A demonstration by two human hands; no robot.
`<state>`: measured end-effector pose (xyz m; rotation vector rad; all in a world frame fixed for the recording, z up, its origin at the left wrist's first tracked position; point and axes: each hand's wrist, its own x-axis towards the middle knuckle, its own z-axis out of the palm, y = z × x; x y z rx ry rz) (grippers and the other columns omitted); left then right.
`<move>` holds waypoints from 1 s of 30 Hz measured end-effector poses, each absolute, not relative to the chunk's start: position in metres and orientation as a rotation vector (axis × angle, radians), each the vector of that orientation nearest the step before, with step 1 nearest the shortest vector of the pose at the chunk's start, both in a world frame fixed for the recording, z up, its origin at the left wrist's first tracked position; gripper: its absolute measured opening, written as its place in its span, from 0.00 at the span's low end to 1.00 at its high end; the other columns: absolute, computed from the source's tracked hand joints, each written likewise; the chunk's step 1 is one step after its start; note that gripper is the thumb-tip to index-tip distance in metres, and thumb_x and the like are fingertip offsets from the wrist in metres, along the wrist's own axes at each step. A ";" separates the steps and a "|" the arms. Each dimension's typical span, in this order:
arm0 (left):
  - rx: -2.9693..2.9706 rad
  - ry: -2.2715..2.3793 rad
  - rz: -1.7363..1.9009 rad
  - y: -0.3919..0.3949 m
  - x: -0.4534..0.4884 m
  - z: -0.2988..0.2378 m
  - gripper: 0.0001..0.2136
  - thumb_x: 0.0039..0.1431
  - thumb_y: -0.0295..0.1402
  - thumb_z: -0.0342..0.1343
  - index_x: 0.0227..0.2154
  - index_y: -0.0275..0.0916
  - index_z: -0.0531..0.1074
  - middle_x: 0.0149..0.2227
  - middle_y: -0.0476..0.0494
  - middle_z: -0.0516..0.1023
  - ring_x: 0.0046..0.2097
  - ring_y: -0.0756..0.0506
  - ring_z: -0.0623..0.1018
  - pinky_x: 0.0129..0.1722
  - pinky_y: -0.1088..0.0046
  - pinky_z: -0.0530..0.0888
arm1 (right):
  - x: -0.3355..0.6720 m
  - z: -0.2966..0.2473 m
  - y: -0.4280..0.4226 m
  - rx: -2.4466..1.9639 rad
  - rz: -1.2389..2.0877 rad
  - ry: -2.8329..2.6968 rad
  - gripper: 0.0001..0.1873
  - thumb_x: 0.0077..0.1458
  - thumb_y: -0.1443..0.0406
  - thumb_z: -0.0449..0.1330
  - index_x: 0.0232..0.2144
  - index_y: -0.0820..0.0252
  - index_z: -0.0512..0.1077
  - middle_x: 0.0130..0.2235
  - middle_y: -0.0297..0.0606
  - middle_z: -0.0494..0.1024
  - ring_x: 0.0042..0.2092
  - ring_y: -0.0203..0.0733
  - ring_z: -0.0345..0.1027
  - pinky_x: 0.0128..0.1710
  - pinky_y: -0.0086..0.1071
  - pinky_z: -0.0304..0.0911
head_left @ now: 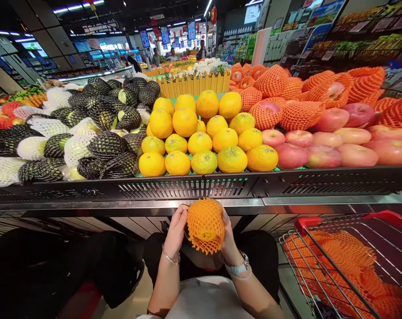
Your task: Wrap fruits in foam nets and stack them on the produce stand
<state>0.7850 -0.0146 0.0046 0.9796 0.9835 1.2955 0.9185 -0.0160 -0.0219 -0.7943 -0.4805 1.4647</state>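
Between my hands, in front of the display's front edge, is an orange in an orange foam net point(206, 226). A small mark shows low on the fruit through the mesh. My left hand point(177, 225) grips the net from the left, with a bracelet at the wrist. On the other side my right hand point(228, 230) is closed around the net's edge, its fingertips partly hidden behind it. Straight ahead, bare oranges point(201, 144) sit in stacked rows on green matting, some with greenish skin.
A black slotted rail point(187, 185) with a metal edge point(234, 203) fronts the stand. Left are fruits in black and white nets point(104, 146); right, apples point(323, 155) and orange-netted apples point(297, 113). A shopping cart point(340, 266) holding orange nets stands at lower right. Someone's dark-clothed legs point(98, 266) are at left.
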 end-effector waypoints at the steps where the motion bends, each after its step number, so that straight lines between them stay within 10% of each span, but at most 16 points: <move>1: 0.994 1.000 1.311 -0.014 0.785 0.004 0.19 0.57 0.51 0.58 0.28 0.39 0.66 0.29 0.51 0.62 0.31 0.50 0.61 0.32 0.76 0.62 | 0.919 -0.023 -0.016 -0.787 1.462 -0.487 0.31 0.44 0.44 0.65 0.47 0.54 0.73 0.54 0.41 0.76 0.57 0.53 0.68 0.58 0.45 0.65; 30: 1.266 1.171 1.377 0.016 0.800 0.007 0.16 0.56 0.48 0.58 0.27 0.39 0.67 0.20 0.56 0.59 0.24 0.51 0.60 0.25 0.76 0.57 | 0.917 -0.026 -0.009 -0.900 1.370 -0.348 0.28 0.47 0.42 0.57 0.39 0.57 0.75 0.42 0.39 0.81 0.48 0.49 0.73 0.49 0.42 0.68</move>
